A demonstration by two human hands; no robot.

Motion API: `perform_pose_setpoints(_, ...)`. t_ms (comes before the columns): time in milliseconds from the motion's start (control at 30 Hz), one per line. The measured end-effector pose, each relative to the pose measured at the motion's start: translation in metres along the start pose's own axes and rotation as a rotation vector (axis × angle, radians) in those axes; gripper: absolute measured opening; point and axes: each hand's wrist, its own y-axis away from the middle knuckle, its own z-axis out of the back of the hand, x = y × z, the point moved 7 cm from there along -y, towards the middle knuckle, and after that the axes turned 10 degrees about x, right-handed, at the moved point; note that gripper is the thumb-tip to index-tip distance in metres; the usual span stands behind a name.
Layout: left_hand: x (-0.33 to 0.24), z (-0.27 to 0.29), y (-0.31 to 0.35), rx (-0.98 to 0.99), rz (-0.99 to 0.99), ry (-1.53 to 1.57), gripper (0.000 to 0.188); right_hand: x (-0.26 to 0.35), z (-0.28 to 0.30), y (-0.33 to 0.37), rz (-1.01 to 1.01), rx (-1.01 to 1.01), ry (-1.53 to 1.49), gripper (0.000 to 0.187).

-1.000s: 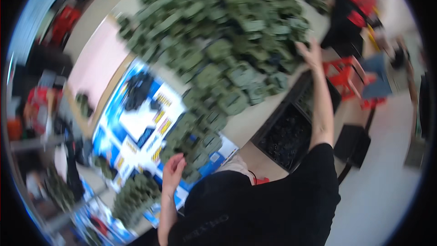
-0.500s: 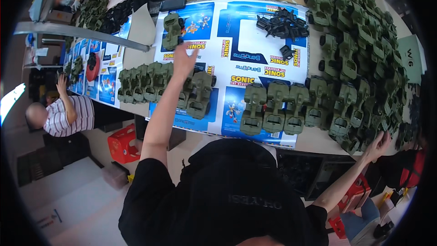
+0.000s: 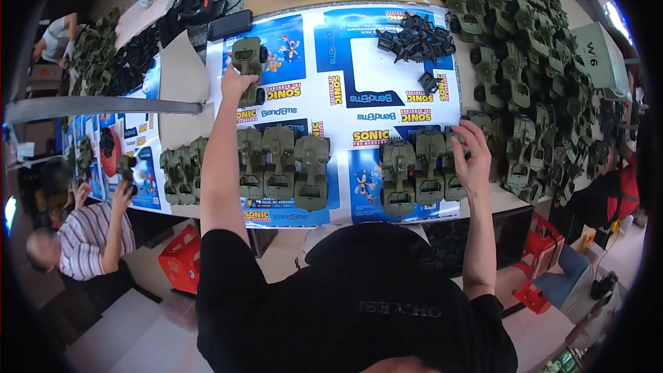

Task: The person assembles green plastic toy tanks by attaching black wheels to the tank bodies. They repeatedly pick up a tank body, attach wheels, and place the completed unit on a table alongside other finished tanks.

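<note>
My left hand is closed on the near side of a green toy vehicle with dark wheels, which rests on the printed sheet at the back left. My right hand is over the right end of a short row of similar vehicles. Its fingers are curved and apart, partly covering one green toy vehicle; no firm grip shows. Left of it in that row stand another vehicle and one at the row's end. A second row of green vehicles runs behind my left forearm.
Many green vehicles crowd the right side. A heap of black parts lies at the back. A phone, a metal bar and a grey-green box flank the table. Co-workers sit to the left.
My left hand has moved from beside the far green vehicle onto it. My right hand has come from the table's right edge to the short row. The whole view has shifted.
</note>
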Motion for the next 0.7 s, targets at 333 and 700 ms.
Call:
perform_pose_setpoints(333,-0.161,-0.048,0.274,0.558,-0.341,1.133,0.064,0.102,-0.055,0.011,0.175,0.304,-0.517,0.079)
perform_pose_setpoints(700,-0.163,-0.110,0.390,1.085,-0.190,0.923,0.059,0.068,-0.003,0.059,0.339,0.241,-0.302,0.087)
